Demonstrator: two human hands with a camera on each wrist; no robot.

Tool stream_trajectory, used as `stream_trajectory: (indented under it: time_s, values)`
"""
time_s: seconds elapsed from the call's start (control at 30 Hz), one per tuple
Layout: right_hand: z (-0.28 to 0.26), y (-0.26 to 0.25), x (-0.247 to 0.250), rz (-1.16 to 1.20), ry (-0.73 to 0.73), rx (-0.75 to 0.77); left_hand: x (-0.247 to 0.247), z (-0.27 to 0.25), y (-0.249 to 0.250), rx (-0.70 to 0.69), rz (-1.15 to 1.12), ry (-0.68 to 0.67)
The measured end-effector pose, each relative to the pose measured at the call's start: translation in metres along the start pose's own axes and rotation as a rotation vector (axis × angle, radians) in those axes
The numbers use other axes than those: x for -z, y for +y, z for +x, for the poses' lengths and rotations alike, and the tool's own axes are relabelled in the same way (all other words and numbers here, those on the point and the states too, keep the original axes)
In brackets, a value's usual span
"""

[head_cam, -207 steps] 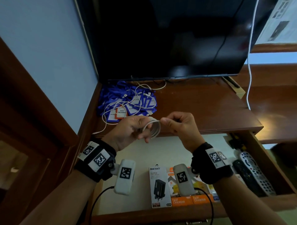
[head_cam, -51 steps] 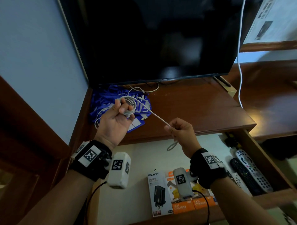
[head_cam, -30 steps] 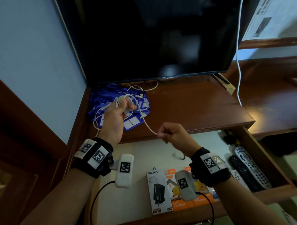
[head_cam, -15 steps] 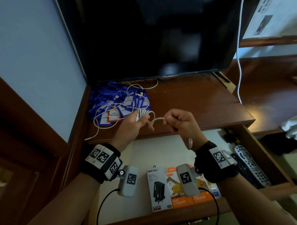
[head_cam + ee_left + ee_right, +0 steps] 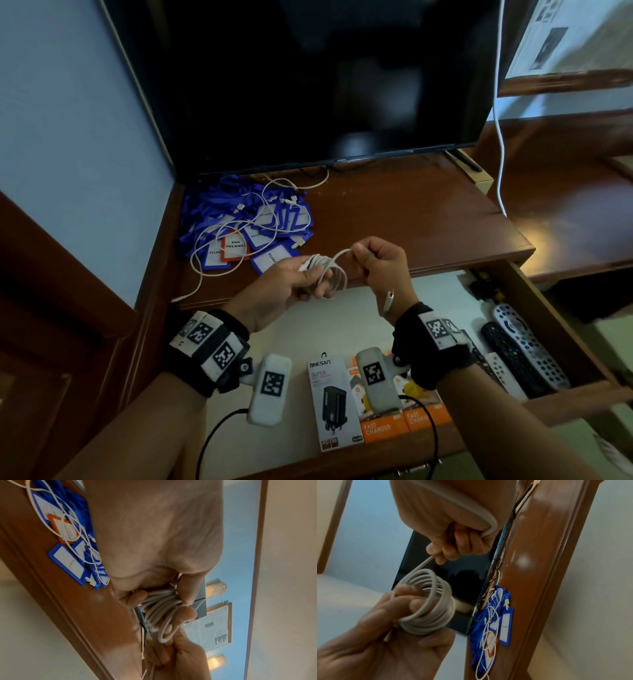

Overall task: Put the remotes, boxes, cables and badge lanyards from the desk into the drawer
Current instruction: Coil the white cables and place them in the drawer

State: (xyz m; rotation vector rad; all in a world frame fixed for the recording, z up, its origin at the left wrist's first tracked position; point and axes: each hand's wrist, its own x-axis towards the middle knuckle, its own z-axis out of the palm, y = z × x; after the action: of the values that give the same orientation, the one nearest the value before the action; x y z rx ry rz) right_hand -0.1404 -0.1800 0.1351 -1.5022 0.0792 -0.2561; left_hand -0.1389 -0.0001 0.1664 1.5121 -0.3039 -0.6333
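Desk, left: blue badge lanyards (image 5: 239, 219) lay heaped with loose white cables (image 5: 219, 246) across them, under the television (image 5: 308, 78).
Your left hand (image 5: 274, 291): curled around a coiled white cable (image 5: 325, 270), above the drawer's back edge.
Your right hand (image 5: 383, 263): fisted on that cable's free end.
Drawer (image 5: 534, 308): charger boxes (image 5: 376, 411) at front, remotes (image 5: 520, 353) at right.
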Motion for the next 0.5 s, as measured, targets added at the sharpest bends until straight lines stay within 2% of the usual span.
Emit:
stream_trajectory:
  time_s: [0.2, 0.37, 0.5]
  values:
    - [-0.018, 0.006, 0.006, -0.075, -0.181, -0.011, 0.019, -0.003, 0.003, 0.031, -0.278, 0.164]
    - [-0.03, 0.0, 0.007, -0.16, -0.324, 0.019, 0.023, -0.006, 0.003, 0.083, -0.292, 0.124]
    - [-0.031, -0.018, -0.009, -0.163, -0.428, -0.03, 0.014, 0.0, 0.003, 0.078, -0.287, 0.082]
